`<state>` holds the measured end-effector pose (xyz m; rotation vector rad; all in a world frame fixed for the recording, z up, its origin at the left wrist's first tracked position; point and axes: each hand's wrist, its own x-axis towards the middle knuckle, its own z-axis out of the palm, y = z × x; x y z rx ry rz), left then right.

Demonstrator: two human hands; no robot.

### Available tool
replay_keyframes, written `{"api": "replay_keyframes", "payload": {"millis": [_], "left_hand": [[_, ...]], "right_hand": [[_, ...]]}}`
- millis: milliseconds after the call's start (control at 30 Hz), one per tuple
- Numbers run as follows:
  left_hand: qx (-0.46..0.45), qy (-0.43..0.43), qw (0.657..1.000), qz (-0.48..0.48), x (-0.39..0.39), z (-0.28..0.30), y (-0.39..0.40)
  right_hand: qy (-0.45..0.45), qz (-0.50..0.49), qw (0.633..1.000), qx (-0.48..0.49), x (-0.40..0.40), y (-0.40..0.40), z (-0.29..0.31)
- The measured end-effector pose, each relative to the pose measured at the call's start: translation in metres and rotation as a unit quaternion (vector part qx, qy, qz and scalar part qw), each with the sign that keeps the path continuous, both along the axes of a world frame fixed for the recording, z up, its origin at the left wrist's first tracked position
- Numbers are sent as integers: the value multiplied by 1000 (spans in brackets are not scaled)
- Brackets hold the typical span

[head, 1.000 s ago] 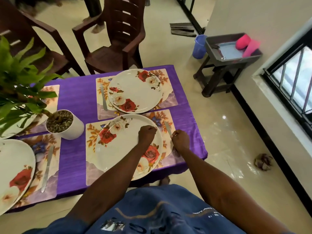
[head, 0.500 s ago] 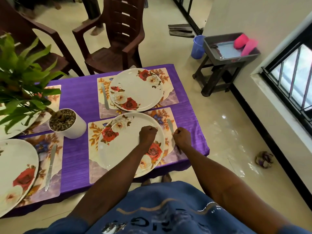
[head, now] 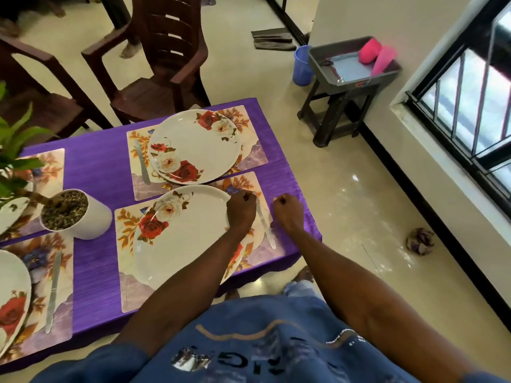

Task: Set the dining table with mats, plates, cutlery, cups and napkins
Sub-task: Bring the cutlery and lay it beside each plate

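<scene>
Item: table knife (head: 265, 222), steel. It lies on the right strip of the near floral mat (head: 124, 244), just beside the near plate (head: 182, 233), blade pointing toward the person; a judged fit for a right-hand place setting.

Left hand (head: 241, 210): fingers curled into a fist over the plate's right rim, knuckles just beside the knife's far end. Whether the fingers pinch that end cannot be told.

Right hand (head: 289, 214): fingers curled together, holding nothing, resting on the purple cloth (head: 94, 172) just right of the mat, apart from the knife.

Beyond: far plate (head: 195, 146) with its own knife (head: 142, 165) alongside. Potted plant (head: 74, 214) at left. Cups and napkins not yet laid.
</scene>
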<state>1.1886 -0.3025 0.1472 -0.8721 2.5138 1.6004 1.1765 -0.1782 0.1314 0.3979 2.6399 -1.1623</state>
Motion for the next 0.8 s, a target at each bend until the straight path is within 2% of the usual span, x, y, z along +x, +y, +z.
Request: {"api": "replay_keyframes", "payload": {"millis": [100, 233, 333, 433, 633, 800], "left_hand": [[-43, 23, 997, -55, -20, -2, 36], [-87, 48, 992, -82, -56, -9, 99], [-101, 44, 989, -102, -86, -14, 163], [-120, 16, 979, -165, -105, -23, 237], [-205, -95, 916, -331, -113, -53, 343], [-262, -125, 848, -445, -143, -62, 389]], "right_hand": [[46, 25, 998, 40, -27, 29, 8], [60, 39, 995, 71, -63, 93, 2], [52, 54, 991, 108, -84, 162, -6], [12, 48, 989, 140, -94, 241, -8], [-70, 19, 985, 157, -95, 347, -17], [-121, 1, 979, 165, -98, 397, -33]]}}
